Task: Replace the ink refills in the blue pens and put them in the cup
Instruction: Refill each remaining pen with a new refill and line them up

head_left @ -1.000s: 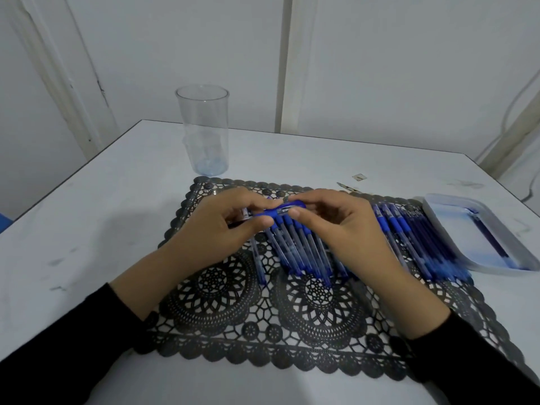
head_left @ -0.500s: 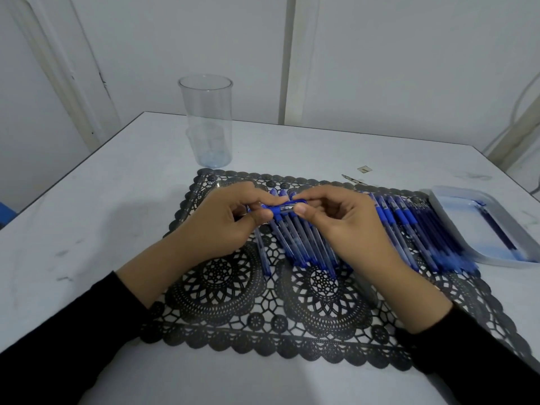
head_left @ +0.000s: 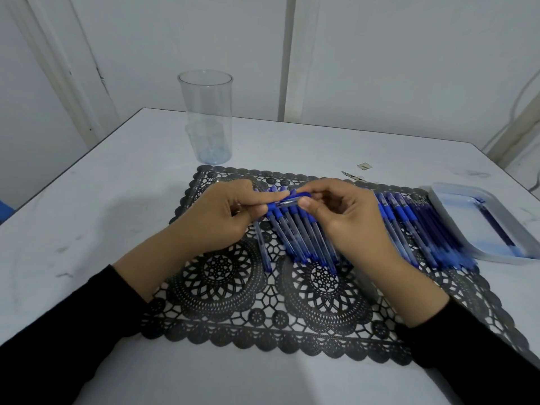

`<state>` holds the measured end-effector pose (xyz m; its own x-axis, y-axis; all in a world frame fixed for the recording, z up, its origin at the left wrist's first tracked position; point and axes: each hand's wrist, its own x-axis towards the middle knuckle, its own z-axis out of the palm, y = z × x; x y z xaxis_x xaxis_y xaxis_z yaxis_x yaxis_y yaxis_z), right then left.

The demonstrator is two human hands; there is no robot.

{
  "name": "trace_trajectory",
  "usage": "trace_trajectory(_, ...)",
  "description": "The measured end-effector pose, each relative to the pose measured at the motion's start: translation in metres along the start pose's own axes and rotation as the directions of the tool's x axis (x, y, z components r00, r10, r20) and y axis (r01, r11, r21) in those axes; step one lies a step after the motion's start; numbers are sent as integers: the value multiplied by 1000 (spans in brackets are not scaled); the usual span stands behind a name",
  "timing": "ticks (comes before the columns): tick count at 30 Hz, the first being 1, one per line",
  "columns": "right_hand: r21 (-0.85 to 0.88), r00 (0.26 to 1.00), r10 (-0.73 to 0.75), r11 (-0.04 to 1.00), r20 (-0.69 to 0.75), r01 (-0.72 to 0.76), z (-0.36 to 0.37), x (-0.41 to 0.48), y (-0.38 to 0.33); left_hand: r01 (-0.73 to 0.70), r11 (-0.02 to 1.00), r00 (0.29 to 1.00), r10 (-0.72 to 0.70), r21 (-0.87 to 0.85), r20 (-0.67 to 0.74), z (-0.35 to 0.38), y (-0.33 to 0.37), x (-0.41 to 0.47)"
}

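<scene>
Nearest us, a black lacy mat [head_left: 292, 302] lies on the white tabletop [head_left: 102, 214]. Our left hand [head_left: 216, 220] and right hand [head_left: 350, 220] pinch one blue pen [head_left: 287, 201] between them, above rows of pens [head_left: 306, 238]. Farther right, a shallow grey tray [head_left: 450, 220] holds dark refills [head_left: 496, 226]. Far left stands the clear round cup [head_left: 208, 118].

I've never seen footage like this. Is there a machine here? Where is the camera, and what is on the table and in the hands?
No machine: these are a person's bare hands, filmed by one camera worn on the head, looking down. The left hand and right hand together pinch one blue pen. Under them a black lace mat on a white table carries rows of other pens. A clear cup, no pens inside, stands behind. At right, a tray holds thin dark sticks, likely refills.
</scene>
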<state>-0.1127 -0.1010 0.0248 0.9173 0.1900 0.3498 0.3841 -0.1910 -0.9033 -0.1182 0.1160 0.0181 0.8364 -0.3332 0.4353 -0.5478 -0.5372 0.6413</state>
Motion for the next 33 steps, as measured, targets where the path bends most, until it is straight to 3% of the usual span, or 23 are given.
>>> trace_trajectory(8,25,998,30,999,-55,-29,-15,9,-2,139,987,986,-146,-85,-83,-5,-2,-6)
trace_trajectory(14,-110,999,28,994,-28,-31,-4,4,-4,228,959,955,-254,-170,-156,-12,-4,-10)
trace_trajectory(19,-315,990,-100,941,95,125,25,-4,-9,273,943,920,-314,-191,-235,-20,-11,-17)
trace_trajectory(24,-478,897,-343,761,279,440,53,-9,-7,300,945,894,-326,-128,-307,-32,-20,-26)
trace_trajectory(33,-607,925,-222,702,309,372,56,-8,2,316,945,902,-327,-85,-281,-30,-22,-30)
